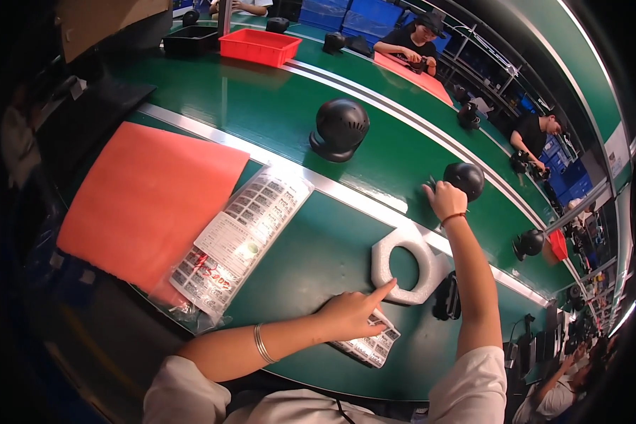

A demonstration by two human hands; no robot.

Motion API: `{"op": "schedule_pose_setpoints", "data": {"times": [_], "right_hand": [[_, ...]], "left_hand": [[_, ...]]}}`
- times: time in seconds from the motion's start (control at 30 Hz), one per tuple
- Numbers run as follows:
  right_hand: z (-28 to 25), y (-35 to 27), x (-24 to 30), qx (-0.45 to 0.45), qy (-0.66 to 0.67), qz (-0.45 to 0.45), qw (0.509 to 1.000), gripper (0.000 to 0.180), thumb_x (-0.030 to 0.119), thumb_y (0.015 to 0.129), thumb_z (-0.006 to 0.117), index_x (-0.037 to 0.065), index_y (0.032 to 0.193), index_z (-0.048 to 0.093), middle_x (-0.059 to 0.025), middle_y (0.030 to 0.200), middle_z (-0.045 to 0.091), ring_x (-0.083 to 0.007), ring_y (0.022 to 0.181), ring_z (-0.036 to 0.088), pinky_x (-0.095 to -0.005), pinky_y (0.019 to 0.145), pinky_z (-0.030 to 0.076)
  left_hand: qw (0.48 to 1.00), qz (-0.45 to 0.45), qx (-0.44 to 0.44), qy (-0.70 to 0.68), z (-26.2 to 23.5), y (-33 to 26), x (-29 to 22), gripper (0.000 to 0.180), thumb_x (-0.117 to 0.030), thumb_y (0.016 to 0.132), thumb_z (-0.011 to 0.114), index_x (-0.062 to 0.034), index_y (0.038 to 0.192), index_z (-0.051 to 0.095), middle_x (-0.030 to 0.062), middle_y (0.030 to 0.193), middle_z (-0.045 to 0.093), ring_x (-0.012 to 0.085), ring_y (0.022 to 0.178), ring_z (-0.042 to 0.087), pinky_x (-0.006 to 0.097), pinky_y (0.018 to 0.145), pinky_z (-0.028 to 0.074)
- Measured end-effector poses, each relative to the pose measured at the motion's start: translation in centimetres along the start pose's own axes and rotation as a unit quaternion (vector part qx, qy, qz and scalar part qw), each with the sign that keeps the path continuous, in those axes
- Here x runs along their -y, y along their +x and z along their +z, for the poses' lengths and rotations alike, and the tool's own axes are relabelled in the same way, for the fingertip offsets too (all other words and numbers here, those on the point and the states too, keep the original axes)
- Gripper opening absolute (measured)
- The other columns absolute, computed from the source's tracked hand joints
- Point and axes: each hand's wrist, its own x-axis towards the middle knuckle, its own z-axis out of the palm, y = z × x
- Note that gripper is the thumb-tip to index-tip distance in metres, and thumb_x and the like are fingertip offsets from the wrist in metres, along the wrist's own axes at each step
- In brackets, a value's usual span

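My right hand (444, 199) reaches out over the green conveyor belt (275, 106) and grips a black dome-shaped device (466, 179). My left hand (352, 314) rests on the green work surface, index finger stretched toward a white foam ring (403, 263), and presses on a small sheet of printed labels (371, 348). A second, larger black dome device (339, 128) stands on the belt further left.
An orange mat (148, 198) and a clear bag of label sheets (244, 237) lie at my left. A black handheld tool (446, 297) sits by the foam ring. A red tray (259, 46) and black bin (189, 40) stand far back. Other workers sit across the belt.
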Motion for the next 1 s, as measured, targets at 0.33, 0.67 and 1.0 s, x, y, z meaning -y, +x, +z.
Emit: {"op": "schedule_pose_setpoints", "data": {"times": [0.33,0.67,1.0], "right_hand": [[-8.2,4.4,15.4,0.155,0.185,-0.147,0.959,0.037,0.036,0.086,0.056,0.025,0.121,0.061,-0.0145,0.095,0.07,-0.0332,0.09,0.067,-0.0437,0.078,0.054],[-6.2,5.9,17.2,-0.036,0.156,0.04,0.986,0.01,0.013,0.079,0.057,0.008,0.087,0.061,-0.0156,0.078,0.069,-0.035,0.072,0.069,-0.0451,0.06,0.055],[-17.7,-5.5,1.1,0.009,0.313,-0.061,0.948,0.026,0.026,0.075,0.076,0.003,0.086,0.069,-0.0173,0.068,0.064,-0.0304,0.063,0.065,-0.0426,0.057,0.048]], "left_hand": [[1.0,-0.003,0.017,-0.005,-0.2,0.1,0.2,0.089,-0.032,0.079,0.07,-0.0109,0.151,0.022,0.0091,0.099,0.071,0.0337,0.082,0.068,0.042,0.079,0.054],[0.999,0.02,0.012,0.021,0.6,0.6,0.6,0.09,-0.034,0.078,0.07,-0.0126,0.151,0.022,0.0152,0.09,0.07,0.0378,0.08,0.067,0.045,0.076,0.054],[0.996,-0.063,0.019,0.053,-0.7,0.6,-0.9,0.104,-0.04,0.077,0.071,-0.01,0.153,0.007,0.02,0.072,0.066,0.042,0.07,0.065,0.046,0.071,0.051]]}}
